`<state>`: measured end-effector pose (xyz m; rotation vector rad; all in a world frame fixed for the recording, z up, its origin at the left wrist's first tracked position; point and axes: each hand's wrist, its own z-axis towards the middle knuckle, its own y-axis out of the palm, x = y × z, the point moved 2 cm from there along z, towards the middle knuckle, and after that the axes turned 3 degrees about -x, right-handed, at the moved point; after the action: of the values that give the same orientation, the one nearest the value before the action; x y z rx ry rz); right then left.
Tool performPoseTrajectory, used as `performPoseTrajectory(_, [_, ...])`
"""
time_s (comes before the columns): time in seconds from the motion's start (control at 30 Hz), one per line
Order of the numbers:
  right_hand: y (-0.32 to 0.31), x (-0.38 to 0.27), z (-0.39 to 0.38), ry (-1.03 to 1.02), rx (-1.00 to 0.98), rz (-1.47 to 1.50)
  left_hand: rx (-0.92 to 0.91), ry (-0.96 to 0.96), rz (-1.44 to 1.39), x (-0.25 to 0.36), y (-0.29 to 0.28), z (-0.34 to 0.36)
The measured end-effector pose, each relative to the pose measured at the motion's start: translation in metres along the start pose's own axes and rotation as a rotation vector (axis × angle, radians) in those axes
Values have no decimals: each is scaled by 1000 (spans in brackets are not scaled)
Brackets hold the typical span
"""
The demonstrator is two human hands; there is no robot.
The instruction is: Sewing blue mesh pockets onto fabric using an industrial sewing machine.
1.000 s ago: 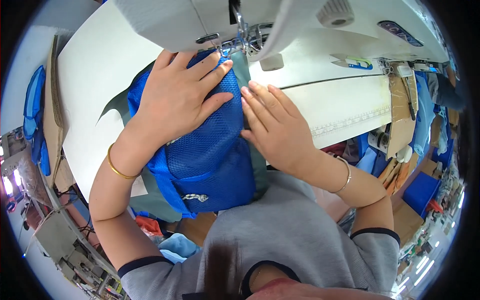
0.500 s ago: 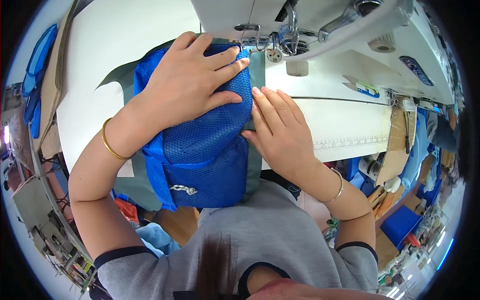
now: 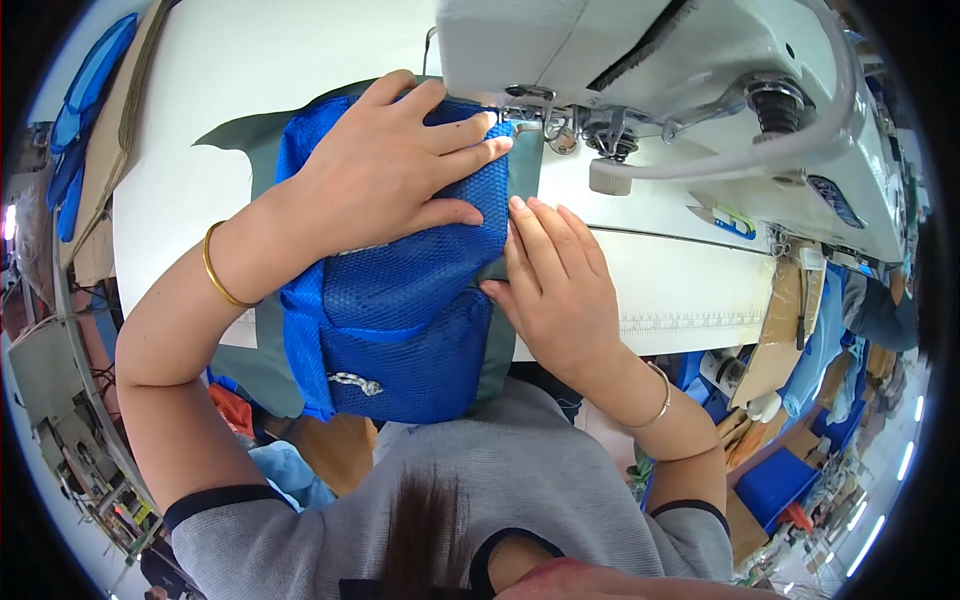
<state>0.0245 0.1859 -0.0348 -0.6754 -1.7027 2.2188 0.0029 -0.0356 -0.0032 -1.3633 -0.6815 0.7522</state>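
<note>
A piece of blue mesh fabric (image 3: 400,285) lies on a larger dark green sheet of material (image 3: 262,330), its upper right corner beneath the needle area of a white sewing machine (image 3: 540,50). My left hand (image 3: 400,165) rests flat across the upper part of the mesh, fingers spread, the fingertips close to the presser foot (image 3: 503,118). At the mesh's right edge lies my right hand (image 3: 560,275), fingers stretched out and thumb apart, touching the fabric border. A pale speckled cord (image 3: 357,383) shows near the mesh's lower left. The stitching point is partly hidden by the fingers.
A thread snipper (image 3: 728,218) lies on the white table (image 3: 690,275) to the right, beyond a printed ruler strip (image 3: 690,320). Cardboard (image 3: 785,325) and a blue bin (image 3: 775,487) stand at the right. Blue fabric strips (image 3: 92,110) hang at the far left.
The view has shifted, so the sewing machine appears farther right and lower. Both hands keep nearly the same pose on the mesh fabric.
</note>
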Motion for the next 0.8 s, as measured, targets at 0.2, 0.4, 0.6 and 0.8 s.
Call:
performPoseTrajectory(0.2, [2, 3, 1, 0, -6, 11, 24, 5, -4, -3, 1, 2])
performPoseTrajectory(0.4, [2, 5, 5, 1, 14, 10, 44, 6, -52, -6, 1, 4])
performPoseTrajectory(0.6, [-2, 3, 6, 14, 22, 0, 25, 26, -24, -6, 2, 5])
performPoseTrajectory(0.8, [-16, -36, -21, -64, 69, 94, -36, 18, -101, -1, -33, -2])
